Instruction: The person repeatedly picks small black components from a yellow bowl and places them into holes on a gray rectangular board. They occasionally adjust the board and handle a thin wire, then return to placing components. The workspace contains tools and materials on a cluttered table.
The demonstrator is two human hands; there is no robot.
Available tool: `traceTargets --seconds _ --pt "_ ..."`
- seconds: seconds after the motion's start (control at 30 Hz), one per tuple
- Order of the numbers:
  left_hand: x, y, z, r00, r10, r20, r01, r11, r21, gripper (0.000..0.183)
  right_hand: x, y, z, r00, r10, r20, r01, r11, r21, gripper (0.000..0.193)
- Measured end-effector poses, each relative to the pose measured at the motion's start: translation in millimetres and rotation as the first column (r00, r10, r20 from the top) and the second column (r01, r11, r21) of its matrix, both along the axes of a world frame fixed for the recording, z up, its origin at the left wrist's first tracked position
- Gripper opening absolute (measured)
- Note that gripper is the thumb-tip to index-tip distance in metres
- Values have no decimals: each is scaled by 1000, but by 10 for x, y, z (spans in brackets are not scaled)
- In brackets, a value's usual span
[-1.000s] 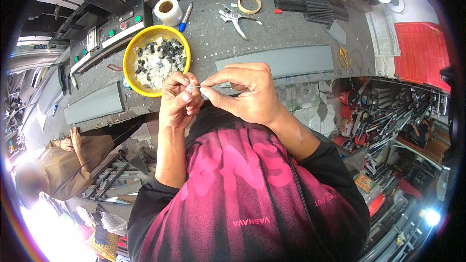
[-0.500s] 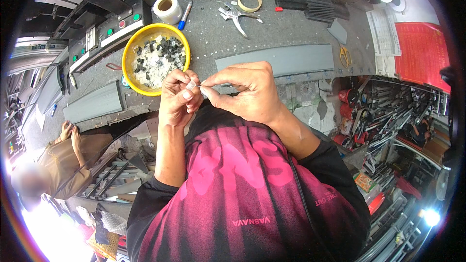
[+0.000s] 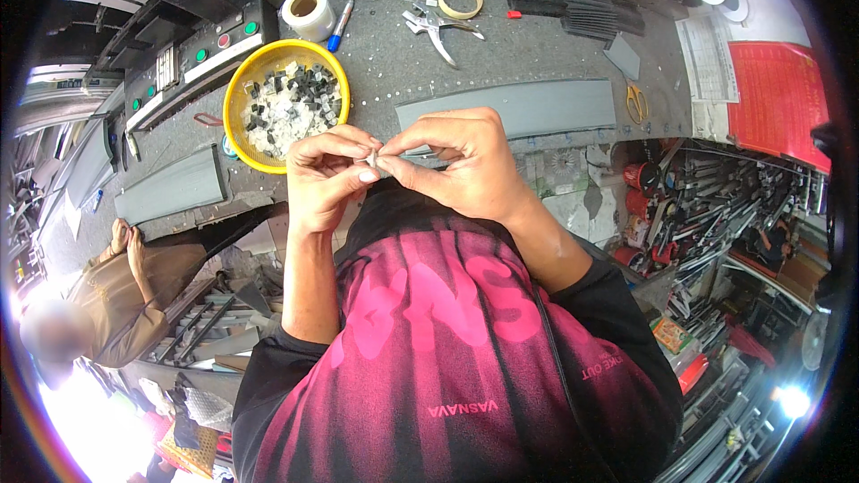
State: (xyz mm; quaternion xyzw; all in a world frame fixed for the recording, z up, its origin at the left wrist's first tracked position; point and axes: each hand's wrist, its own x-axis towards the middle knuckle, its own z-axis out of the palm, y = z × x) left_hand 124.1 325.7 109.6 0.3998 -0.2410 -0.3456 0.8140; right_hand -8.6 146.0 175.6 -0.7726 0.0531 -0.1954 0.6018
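In front of my chest, my left hand [image 3: 324, 181] pinches a small whitish plastic piece [image 3: 372, 159] between thumb and fingers. My right hand [image 3: 461, 161] meets it from the other side, thumb and forefinger closed at the same piece. Fingertips cover much of it, so its exact shape is hidden. Just beyond my left hand stands a yellow plastic basket [image 3: 234, 130], holding many small clear and black plastic pieces [image 3: 291, 112]. A long grey flat strip [image 3: 528, 107] lies on the bench beyond my right hand.
On the grey bench [image 3: 376, 45] are a roll of white tape [image 3: 307, 14], a blue marker [image 3: 340, 27], metal pliers [image 3: 436, 36], a tan tape ring [image 3: 460, 0] and yellow scissors [image 3: 635, 102]. A control box with buttons [image 3: 202, 55] stands left. Another person [image 3: 125, 295] is at lower left.
My fingertips have come together, closing the small gap between my hands. The left fingers have turned over the whitish piece, which shows less now.
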Motion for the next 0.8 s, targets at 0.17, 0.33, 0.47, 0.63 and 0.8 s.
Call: traceTargets --seconds 0.17,0.33,0.47,0.63,0.8 --pt "-24 59 174 990 -54 133 13 957 290 17 -161 -40 -132 977 -8 -213 53 977 209 7" --pt "-187 -114 174 981 -52 186 -11 947 320 13 -345 -71 -348 975 -37 -218 100 953 286 19" --pt "-300 -298 -25 791 -57 609 -206 912 354 14 -464 -84 -660 974 179 -141 46 449 892 38" --pt "-491 -324 -449 946 -45 322 -141 836 530 11 -616 -84 -1090 929 167 -329 196 533 823 20" --pt "-780 -278 -1071 995 -17 101 -57 729 682 11 -760 -226 -1405 838 -137 -528 251 956 150 15"
